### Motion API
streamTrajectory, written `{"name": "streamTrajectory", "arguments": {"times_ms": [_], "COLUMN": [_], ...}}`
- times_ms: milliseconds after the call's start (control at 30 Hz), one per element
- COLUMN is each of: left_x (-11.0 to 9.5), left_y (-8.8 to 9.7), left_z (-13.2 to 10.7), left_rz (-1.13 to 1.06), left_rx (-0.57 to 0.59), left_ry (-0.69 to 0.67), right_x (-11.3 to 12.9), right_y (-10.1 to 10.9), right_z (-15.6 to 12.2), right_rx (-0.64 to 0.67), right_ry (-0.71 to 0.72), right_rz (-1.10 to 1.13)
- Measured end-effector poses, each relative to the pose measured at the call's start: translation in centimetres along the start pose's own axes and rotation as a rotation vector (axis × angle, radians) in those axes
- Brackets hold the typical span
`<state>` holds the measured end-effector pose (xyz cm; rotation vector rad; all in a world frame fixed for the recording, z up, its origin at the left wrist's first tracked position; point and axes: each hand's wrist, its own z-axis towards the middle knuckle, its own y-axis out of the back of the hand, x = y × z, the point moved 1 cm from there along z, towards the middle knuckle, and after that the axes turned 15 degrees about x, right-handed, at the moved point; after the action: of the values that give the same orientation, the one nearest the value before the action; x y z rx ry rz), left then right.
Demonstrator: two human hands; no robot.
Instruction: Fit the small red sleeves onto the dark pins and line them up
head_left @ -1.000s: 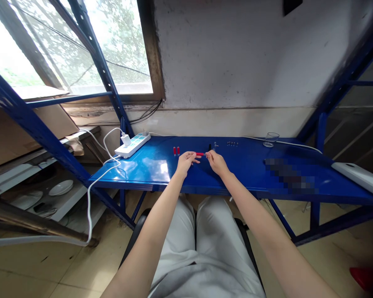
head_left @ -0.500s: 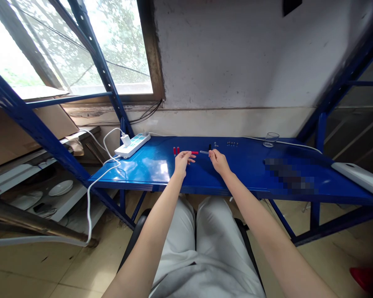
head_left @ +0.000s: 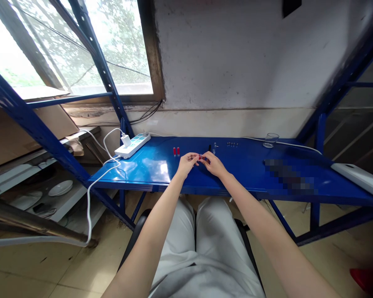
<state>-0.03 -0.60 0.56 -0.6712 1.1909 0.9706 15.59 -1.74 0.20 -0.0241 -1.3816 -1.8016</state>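
Above the blue tabletop (head_left: 155, 159), my two hands meet fingertip to fingertip. My left hand (head_left: 187, 164) is closed around a slim red piece (head_left: 200, 157), most of it covered by the fingers. From the other side my right hand (head_left: 213, 164) pinches a slim clear piece, now hidden by its fingers; whether the two pieces are joined, I cannot tell. Left of the hands lie two small red pieces (head_left: 176, 152) with paler lower ends. Just beyond my right hand are a small black piece (head_left: 209, 147) and some small clear parts (head_left: 215, 147).
Several tiny metallic parts (head_left: 232, 144) form a row toward the back. A clear glass (head_left: 270, 141) stands at the back right. A white power strip (head_left: 133, 145) with a plugged-in cable sits at the left. A white object (head_left: 359, 179) lies at the right edge.
My hands have come together from a small gap apart. The red piece and the clear piece, both visible between them before, are now mostly covered by fingers.
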Motion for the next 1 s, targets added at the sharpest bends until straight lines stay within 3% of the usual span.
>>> {"name": "streamTrajectory", "arguments": {"times_ms": [200,400,600,733,1000], "left_x": [0.5,0.6,0.3,0.1,0.2], "left_y": [-0.1,0.0,0.3,0.4,0.4], "left_z": [0.1,0.2,0.0,-0.1,0.0], "left_rz": [0.056,0.071,0.055,0.058,0.053], "left_rx": [0.046,0.079,-0.097,-0.129,-0.136], "left_ry": [0.019,0.03,0.049,0.07,0.073], "right_x": [0.0,0.0,-1.1,-2.2,-3.0], "right_y": [-0.1,0.0,1.3,1.8,1.4], "right_z": [-0.1,0.0,-0.4,-0.6,0.7], "right_rx": [0.073,0.09,-0.015,-0.046,0.036], "right_ry": [0.031,-0.033,-0.347,-0.566,-0.651], "right_rz": [-0.022,-0.071,-0.13,-0.119,-0.163]}}
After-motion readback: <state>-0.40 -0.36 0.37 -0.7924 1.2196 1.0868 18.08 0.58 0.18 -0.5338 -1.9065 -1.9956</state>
